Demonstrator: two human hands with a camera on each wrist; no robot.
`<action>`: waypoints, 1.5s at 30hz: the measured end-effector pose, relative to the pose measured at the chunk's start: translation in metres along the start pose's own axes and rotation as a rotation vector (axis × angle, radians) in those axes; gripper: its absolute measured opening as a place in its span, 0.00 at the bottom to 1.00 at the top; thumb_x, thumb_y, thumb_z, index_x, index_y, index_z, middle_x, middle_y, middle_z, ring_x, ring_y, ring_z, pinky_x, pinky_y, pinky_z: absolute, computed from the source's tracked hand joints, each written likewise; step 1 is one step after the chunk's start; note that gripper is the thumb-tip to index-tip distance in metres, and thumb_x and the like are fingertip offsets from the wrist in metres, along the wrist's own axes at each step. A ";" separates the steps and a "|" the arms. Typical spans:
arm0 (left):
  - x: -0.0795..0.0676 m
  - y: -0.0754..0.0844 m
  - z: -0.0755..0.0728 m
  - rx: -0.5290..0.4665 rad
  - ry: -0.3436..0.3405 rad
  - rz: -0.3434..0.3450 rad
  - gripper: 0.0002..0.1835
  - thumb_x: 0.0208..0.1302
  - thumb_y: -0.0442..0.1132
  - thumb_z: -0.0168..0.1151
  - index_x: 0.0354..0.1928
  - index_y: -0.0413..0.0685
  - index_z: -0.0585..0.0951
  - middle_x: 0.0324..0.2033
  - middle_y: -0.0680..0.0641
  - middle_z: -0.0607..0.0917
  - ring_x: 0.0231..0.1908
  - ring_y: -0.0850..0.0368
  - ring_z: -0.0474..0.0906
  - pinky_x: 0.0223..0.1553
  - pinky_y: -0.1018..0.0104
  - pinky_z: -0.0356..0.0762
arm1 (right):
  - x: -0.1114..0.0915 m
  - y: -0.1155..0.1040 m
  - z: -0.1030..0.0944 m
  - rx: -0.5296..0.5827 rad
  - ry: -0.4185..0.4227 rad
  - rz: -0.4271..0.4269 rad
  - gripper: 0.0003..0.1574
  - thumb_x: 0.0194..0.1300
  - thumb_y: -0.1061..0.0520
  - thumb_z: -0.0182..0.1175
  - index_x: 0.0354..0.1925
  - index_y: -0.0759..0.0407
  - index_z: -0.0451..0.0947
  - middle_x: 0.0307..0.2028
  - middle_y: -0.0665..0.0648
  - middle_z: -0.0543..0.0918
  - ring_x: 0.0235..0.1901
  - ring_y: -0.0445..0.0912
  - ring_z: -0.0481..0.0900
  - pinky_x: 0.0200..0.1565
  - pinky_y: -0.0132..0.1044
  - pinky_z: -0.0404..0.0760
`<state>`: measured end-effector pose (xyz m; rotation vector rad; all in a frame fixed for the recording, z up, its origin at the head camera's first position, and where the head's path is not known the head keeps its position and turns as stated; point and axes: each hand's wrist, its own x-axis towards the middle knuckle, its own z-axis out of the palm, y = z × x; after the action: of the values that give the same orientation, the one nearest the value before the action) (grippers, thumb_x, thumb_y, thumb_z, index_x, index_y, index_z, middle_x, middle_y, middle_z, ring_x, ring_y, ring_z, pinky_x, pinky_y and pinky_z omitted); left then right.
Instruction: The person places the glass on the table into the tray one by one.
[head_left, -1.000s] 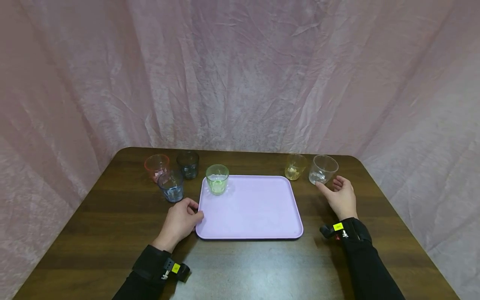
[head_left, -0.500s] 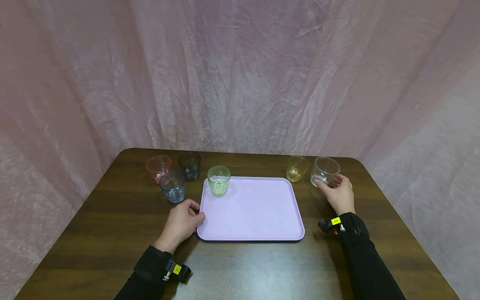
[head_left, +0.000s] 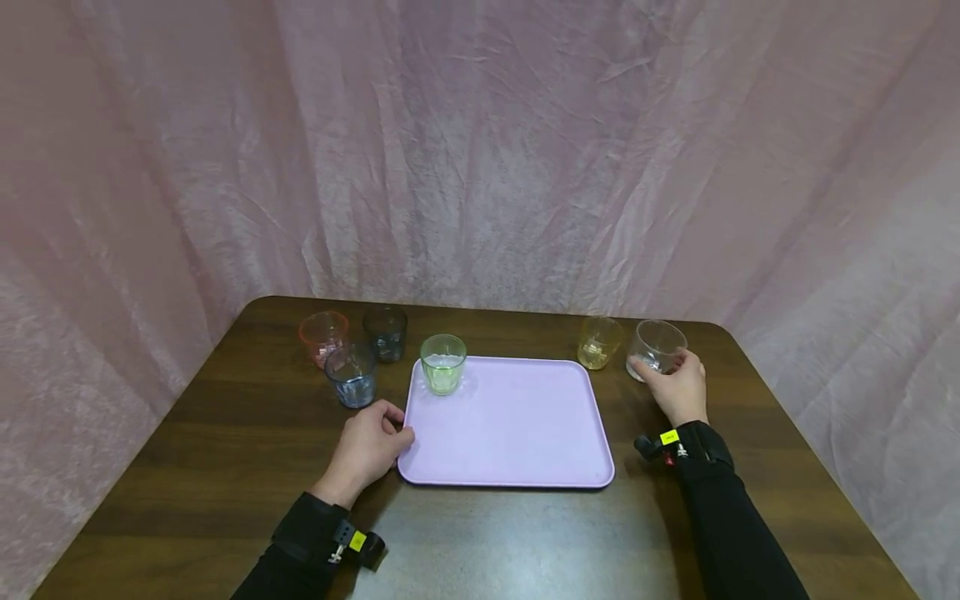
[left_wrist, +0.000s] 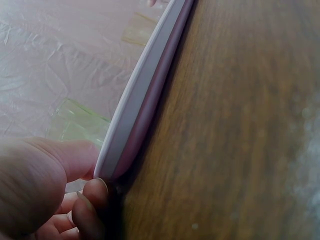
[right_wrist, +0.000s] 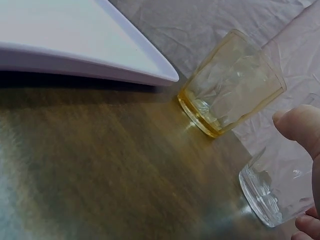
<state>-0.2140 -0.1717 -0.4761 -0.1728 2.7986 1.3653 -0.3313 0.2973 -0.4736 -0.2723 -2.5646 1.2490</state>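
In the head view my left hand (head_left: 370, 443) pinches the left rim of a lilac tray (head_left: 510, 433). The left wrist view has the thumb (left_wrist: 80, 157) above the rim and fingertips below it. On the tray's far left corner stands a green glass (head_left: 443, 367). My right hand (head_left: 678, 390) grips a clear glass (head_left: 654, 348) at the far right, thumb on the near side and fingers round the right. This glass stands upright on the table; the hand partly hides it. An amber glass (right_wrist: 227, 90) stands just left of it, beyond the tray's corner.
Left of the tray stand a red glass (head_left: 324, 337), a dark grey glass (head_left: 386, 335) and a blue glass (head_left: 352, 379), close together. The wooden table (head_left: 225, 467) has its far edge near the glasses. A pink curtain (head_left: 480, 167) hangs behind.
My right hand has closed in on the clear glass, its thumb and fingers now around it. The left hand stays at the tray rim. The whole view has shifted slightly.
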 end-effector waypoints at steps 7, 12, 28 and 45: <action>-0.003 0.001 0.002 -0.007 0.011 0.012 0.11 0.58 0.36 0.67 0.42 0.42 0.79 0.21 0.48 0.79 0.19 0.57 0.75 0.20 0.65 0.75 | 0.003 0.000 0.000 -0.008 0.007 0.000 0.66 0.56 0.29 0.67 0.71 0.70 0.50 0.60 0.73 0.61 0.55 0.61 0.65 0.56 0.55 0.69; -0.003 0.001 0.003 -0.017 0.003 0.005 0.12 0.58 0.35 0.68 0.42 0.42 0.79 0.21 0.48 0.79 0.19 0.56 0.75 0.20 0.65 0.75 | 0.005 0.003 0.001 0.000 0.020 0.007 0.65 0.56 0.29 0.67 0.71 0.69 0.51 0.60 0.72 0.62 0.53 0.60 0.66 0.54 0.54 0.70; -0.004 0.001 0.003 -0.010 0.008 0.000 0.12 0.58 0.35 0.68 0.43 0.41 0.79 0.21 0.48 0.79 0.19 0.56 0.75 0.19 0.65 0.75 | 0.009 0.004 0.006 0.020 0.017 0.002 0.61 0.59 0.32 0.66 0.69 0.70 0.53 0.56 0.71 0.67 0.52 0.60 0.67 0.54 0.53 0.70; -0.002 0.003 -0.001 -0.006 -0.003 -0.020 0.12 0.60 0.36 0.68 0.44 0.42 0.78 0.22 0.48 0.79 0.19 0.56 0.75 0.20 0.65 0.77 | 0.009 0.001 0.003 -0.016 0.023 -0.004 0.61 0.60 0.30 0.64 0.69 0.72 0.54 0.54 0.70 0.68 0.51 0.59 0.68 0.51 0.52 0.71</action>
<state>-0.2120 -0.1702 -0.4735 -0.1983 2.7824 1.3688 -0.3405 0.2987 -0.4747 -0.2836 -2.5554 1.2167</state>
